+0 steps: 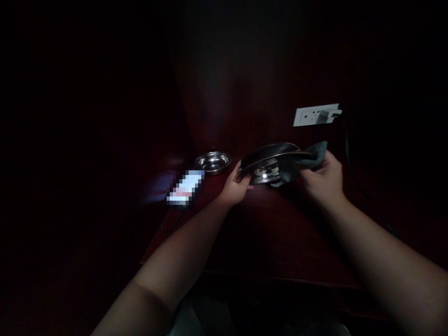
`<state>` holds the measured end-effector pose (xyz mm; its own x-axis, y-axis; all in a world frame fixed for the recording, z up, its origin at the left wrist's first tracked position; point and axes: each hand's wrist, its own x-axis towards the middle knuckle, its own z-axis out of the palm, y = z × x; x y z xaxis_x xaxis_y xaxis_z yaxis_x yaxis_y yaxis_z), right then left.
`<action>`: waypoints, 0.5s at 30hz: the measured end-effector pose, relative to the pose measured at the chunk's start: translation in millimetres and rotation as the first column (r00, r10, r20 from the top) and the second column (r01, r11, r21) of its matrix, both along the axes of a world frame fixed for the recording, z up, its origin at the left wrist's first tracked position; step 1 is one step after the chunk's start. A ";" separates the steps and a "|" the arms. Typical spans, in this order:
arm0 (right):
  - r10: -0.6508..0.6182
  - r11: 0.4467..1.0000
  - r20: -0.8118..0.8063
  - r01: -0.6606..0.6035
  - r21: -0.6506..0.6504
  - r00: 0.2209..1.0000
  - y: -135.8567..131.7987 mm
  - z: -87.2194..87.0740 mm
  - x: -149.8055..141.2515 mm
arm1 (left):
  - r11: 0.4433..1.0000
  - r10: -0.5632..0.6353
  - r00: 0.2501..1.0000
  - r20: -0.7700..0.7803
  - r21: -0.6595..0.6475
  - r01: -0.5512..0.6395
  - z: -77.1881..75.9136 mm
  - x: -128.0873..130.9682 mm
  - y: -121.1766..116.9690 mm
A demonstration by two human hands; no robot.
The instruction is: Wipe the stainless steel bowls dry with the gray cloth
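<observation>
My left hand (235,187) is closed on the near-left rim of a round, shiny metal dish (273,151), which is tilted above the dark red table (259,247). A grey-green cloth (315,156) is gripped in my right hand (325,179) and lies against the right edge of the dish. Directly below, a metal bowl (266,171) shows in part, the rest hidden by the dish and cloth. I cannot tell whether the two touch. Another shallow metal bowl (213,162) stands on the table to the left.
A phone with a lit, blurred screen (185,188) lies at the table's left, with a thin cable (171,226) by it. On the back wall is a white socket plate (315,115) with a plug in it and a cord (346,140) hanging down. The surroundings are very dark.
</observation>
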<state>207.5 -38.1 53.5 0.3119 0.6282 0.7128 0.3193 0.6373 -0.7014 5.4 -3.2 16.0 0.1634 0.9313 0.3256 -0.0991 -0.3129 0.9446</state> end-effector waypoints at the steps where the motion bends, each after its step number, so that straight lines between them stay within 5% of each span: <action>1: -0.005 1.000 0.001 0.005 0.008 1.000 -0.6 0.8 -0.2 | 0.999 -0.012 1.000 -0.019 0.031 0.012 -0.9 -1.2 1.5; 8: -0.034 0.997 0.075 0.029 0.069 0.997 -1.6 3.1 3.0 | 0.970 0.014 0.984 -0.176 0.242 0.030 -1.3 -9.6 5.5; 15: -0.128 0.989 0.244 0.106 0.101 0.961 -2.6 -0.8 8.7 | 0.876 0.138 0.936 -0.323 0.482 0.037 12.3 -15.9 -0.3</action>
